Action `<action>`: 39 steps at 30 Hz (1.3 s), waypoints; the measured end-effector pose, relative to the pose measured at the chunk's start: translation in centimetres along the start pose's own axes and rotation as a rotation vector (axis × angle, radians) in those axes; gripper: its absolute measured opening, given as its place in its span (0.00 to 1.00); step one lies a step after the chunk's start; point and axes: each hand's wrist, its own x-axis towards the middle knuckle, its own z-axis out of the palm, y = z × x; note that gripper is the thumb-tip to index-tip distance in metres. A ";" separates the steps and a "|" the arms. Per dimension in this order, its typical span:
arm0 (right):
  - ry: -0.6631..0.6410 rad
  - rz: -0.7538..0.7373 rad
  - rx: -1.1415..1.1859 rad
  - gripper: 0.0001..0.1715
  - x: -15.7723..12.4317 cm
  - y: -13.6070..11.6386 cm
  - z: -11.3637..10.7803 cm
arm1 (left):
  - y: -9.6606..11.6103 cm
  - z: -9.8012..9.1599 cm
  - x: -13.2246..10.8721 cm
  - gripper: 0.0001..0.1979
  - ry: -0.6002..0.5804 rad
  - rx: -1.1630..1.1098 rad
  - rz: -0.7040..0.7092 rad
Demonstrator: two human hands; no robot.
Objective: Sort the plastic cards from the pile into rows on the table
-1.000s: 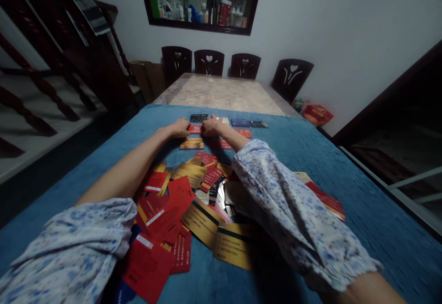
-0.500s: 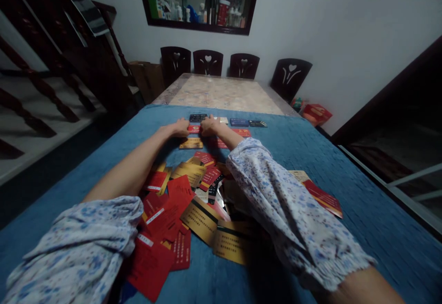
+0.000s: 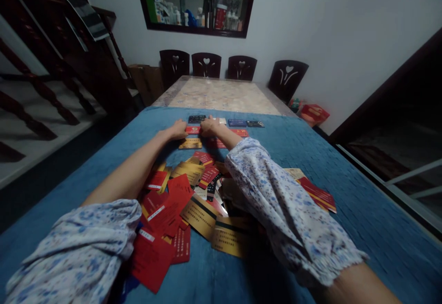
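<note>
At the far rows of cards, a red card lies between my two hands. My left hand is closed at its left edge, fingertips against it. My right hand grips the opposite edge, its fingers bent and partly hidden. Just behind is a black card, and a gold card lies nearer me. Beyond my right hand a white card shows partly. A blue card and a dark card continue that row. Red cards sit partly behind my right forearm.
A loose heap of red and gold cards spreads under my forearms on the blue cloth. More red cards lie to the right. Dark chairs stand beyond the table's far end.
The view has shifted slightly. Both hands stay at the red card's two edges, with little visible movement.
</note>
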 end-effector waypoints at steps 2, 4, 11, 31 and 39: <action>0.008 -0.009 -0.008 0.23 -0.2 0.1 -0.1 | 0.0 0.0 -0.1 0.12 0.005 -0.009 -0.004; 0.018 -0.015 -0.017 0.24 -0.5 0.2 -0.2 | 0.0 0.0 -0.2 0.12 0.010 -0.012 -0.006; 0.038 -0.048 -0.053 0.23 -2.9 1.6 -1.4 | 0.2 0.2 -1.3 0.16 0.034 0.026 -0.036; 0.161 -0.037 -0.054 0.20 -11.5 5.6 -1.6 | 6.3 -1.3 -6.3 0.15 0.198 -0.085 0.006; 0.182 -0.017 -0.053 0.18 -15.3 7.4 -0.4 | 10.1 -0.9 -7.7 0.15 0.258 -0.120 0.108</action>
